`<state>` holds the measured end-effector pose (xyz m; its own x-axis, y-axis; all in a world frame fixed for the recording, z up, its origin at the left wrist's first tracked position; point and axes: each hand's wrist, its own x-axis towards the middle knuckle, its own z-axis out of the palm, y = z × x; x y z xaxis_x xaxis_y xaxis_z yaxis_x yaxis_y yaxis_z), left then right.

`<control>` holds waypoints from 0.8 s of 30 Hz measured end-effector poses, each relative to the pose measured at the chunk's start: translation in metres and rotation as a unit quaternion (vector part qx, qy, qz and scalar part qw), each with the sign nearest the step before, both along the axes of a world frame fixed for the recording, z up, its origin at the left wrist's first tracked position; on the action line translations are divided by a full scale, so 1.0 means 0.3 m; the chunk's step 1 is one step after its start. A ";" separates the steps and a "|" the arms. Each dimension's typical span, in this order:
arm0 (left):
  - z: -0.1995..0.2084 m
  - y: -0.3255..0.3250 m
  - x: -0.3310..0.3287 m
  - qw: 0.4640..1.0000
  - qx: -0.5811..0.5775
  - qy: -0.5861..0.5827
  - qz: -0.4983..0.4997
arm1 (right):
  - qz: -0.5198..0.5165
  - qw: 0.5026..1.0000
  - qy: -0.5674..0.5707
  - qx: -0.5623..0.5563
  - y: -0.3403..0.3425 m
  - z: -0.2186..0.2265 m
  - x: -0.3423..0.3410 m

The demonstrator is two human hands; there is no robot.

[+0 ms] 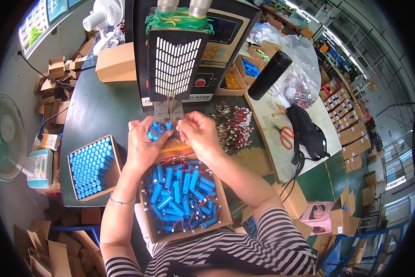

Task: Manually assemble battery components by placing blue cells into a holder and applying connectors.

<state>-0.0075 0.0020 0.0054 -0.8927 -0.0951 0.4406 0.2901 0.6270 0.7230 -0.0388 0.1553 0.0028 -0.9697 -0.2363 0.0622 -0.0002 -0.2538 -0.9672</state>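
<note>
My left hand (145,141) grips a small bunch of blue cylindrical battery cells (155,130) and holds them up under the two thin pins of the black welding machine (180,60). My right hand (196,131) pinches a thin wire lead (179,123) against the top of those cells. Below my hands, an open cardboard box (223,203) holds several blue cells with red and black wires attached. To the left, a second box (116,159) is packed with upright bare blue cells.
A heap of red and black wire leads (235,124) lies right of the machine. Red-handled scissors (287,136), a black cylinder (270,75) and plastic bags sit on a board at right. Cardboard boxes and fans stand around the green table (96,111).
</note>
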 end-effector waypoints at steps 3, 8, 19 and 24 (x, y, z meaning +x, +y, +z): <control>0.013 0.011 0.015 1.000 -0.020 -0.010 -0.006 | -0.006 1.000 -0.007 0.002 0.008 0.000 0.007; 0.022 -0.007 0.027 0.997 0.022 -0.032 -0.069 | 0.058 0.996 -0.016 0.068 0.085 0.041 0.002; 0.017 -0.030 0.054 0.994 -0.023 0.008 -0.102 | -0.068 0.789 0.314 0.523 0.608 -0.122 -0.049; 0.025 0.003 0.048 0.996 -0.039 -0.015 -0.084 | -0.054 0.717 0.419 0.555 0.529 -0.132 -0.137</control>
<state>0.0068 0.0029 0.0128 -0.9059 0.0908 0.4136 0.3751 0.6254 0.6842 -0.0798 0.3139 -0.0367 -0.7184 -0.5170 0.4654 -0.6602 0.7176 -0.2220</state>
